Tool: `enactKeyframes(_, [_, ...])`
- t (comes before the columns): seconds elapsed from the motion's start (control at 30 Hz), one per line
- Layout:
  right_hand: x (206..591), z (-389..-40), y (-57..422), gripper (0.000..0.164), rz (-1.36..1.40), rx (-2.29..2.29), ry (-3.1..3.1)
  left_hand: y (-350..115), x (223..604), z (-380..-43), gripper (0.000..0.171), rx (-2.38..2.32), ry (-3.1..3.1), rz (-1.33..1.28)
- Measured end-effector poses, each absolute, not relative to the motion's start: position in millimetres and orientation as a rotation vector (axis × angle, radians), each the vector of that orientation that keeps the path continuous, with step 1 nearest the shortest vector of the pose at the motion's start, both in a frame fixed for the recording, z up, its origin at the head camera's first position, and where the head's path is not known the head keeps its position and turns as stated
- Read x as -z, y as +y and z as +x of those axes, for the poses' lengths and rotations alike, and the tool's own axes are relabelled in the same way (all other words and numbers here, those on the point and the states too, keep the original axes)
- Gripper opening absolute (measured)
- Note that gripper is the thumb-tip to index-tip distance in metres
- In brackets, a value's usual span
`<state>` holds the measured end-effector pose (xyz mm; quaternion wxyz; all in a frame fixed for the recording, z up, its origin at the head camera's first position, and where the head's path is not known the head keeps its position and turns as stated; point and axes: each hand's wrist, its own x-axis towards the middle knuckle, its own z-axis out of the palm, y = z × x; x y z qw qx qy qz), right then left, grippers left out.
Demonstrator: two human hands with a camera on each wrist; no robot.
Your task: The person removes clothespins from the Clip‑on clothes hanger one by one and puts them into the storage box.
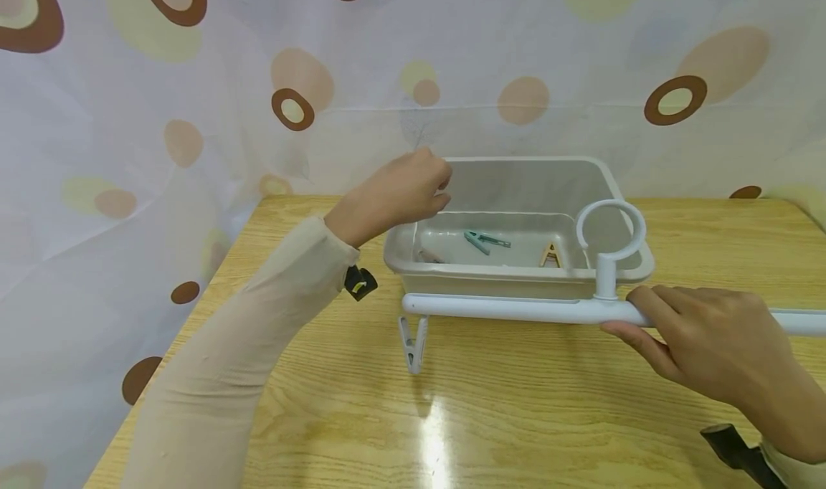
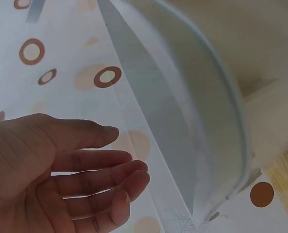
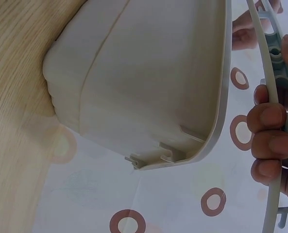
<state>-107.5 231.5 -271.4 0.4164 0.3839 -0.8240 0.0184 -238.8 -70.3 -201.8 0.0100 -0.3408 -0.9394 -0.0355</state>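
My right hand [image 1: 716, 338] grips the bar of a white plastic clip hanger [image 1: 503, 307], fingers curled round it in the right wrist view. A ring-shaped hook [image 1: 640, 231] rises from the bar, and a white clip [image 1: 419, 345] hangs at its left end. Over the left rim of a grey plastic tub [image 1: 503, 287] is my left hand [image 1: 413, 188]; in the left wrist view its fingers are loosely bent with nothing between them. A green clothespin [image 1: 480, 242] and a yellow clothespin [image 1: 551, 254] lie on the tub's floor.
The tub stands on a wooden table [image 1: 516, 403] near its back edge. Behind the table and along its left side hangs a white sheet [image 1: 464, 59] with brown and yellow circles. A small brownish item [image 1: 429, 257] lies in the tub's left front corner.
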Motion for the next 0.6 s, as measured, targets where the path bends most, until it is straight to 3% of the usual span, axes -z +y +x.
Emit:
enactKeyframes(0.33, [272.1,-106.7,232.3,0.06,0.954,-0.051,-2.061,-79.7,203.3,-221.4,0.02,0.185,-2.905,-1.064])
enactKeyframes(0.6, [269.3,-107.9,232.5,0.06,0.971,-0.05,-2.044,-99.3,213.5,-190.8,0.02,0.499,-2.794,-0.975])
